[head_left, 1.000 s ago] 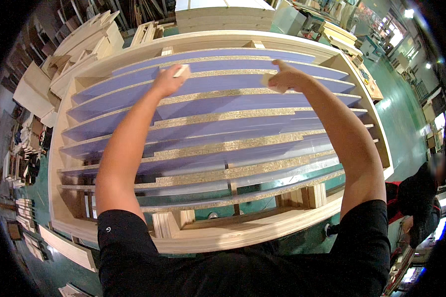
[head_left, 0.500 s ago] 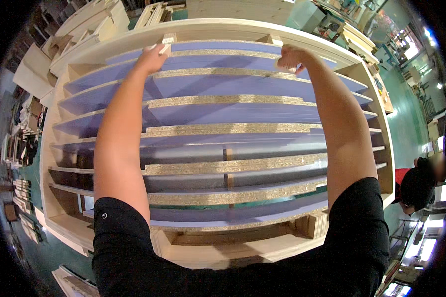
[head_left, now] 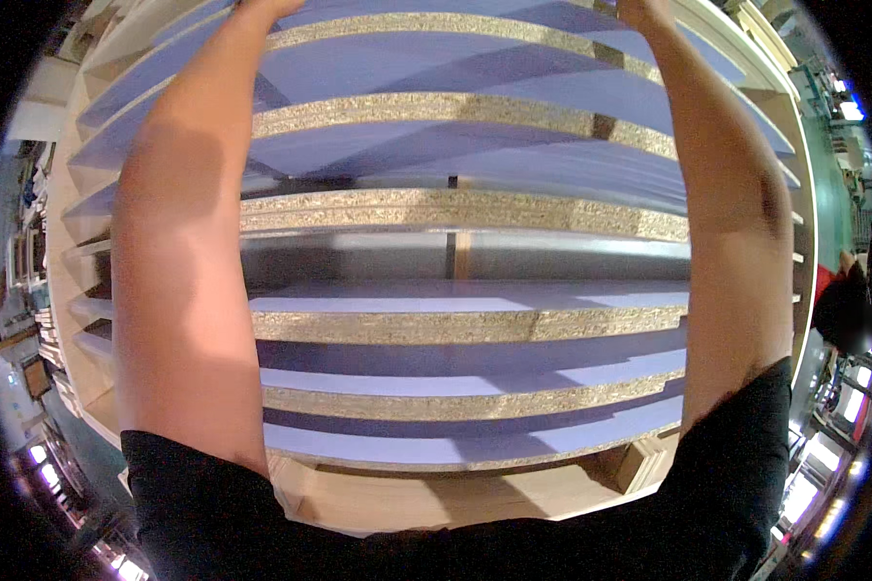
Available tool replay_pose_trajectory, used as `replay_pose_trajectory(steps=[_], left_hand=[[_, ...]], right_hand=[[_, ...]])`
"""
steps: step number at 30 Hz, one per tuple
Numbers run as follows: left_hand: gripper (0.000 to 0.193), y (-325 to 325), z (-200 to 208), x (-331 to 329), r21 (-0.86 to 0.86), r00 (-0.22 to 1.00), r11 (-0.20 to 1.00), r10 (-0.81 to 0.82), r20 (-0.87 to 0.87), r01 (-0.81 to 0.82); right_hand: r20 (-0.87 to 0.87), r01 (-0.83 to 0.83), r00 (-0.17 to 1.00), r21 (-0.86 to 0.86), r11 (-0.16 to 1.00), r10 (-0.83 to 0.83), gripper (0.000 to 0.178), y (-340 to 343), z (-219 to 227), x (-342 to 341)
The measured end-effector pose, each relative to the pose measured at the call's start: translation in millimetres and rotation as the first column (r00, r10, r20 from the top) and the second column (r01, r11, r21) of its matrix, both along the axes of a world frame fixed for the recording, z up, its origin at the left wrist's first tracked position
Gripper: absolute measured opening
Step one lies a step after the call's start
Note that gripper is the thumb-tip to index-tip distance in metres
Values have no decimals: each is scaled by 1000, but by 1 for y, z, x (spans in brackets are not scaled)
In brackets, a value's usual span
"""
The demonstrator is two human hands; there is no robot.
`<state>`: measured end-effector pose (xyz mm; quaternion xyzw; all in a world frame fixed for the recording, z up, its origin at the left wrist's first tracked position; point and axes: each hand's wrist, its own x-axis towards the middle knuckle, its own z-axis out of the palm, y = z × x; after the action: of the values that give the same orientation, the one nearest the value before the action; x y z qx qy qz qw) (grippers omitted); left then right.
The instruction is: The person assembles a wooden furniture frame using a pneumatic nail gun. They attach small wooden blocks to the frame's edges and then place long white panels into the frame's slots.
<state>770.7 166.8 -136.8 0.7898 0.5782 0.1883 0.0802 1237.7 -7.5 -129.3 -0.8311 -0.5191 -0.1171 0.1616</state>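
My left hand (head_left: 269, 8) is at the upper edge, beside one of the far blue-faced particleboard panels (head_left: 378, 68). Only its wrist side shows; the fingers are mostly cut off. At the upper right, my right hand (head_left: 643, 10) reaches the far panels too, its fingers also out of sight. Whether either hand grips anything cannot be seen. Several panels with raw, speckled edges lie in rows across a large pale wooden frame (head_left: 806, 271). Both my forearms stretch over them and hide parts of their ends.
Between the middle panels runs a dark gap, crossed by an upright wooden strip (head_left: 462, 257). The frame's near rail (head_left: 436, 494) lies close to my body, with a wooden block (head_left: 641, 465) on its inner side. A person in dark clothing (head_left: 843, 305) is at the far right.
My view has come closer over the panels, and the frame's far rail has left the picture. Both hands now sit at the upper edge, largely cut off. The panel rows appear larger.
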Motion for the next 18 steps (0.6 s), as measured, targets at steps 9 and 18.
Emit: replay_pose_trajectory(steps=[9,18], left_hand=[[63,-25,11,-8,263,982,959,146,-121,-110],[67,75,-49,-28,213,974,972,-46,-223,95]], right_hand=[[278,103,959,-145,984,-59,47,-40,4,-23],[87,-36,995,-89,995,44,54,-8,-27,-16]])
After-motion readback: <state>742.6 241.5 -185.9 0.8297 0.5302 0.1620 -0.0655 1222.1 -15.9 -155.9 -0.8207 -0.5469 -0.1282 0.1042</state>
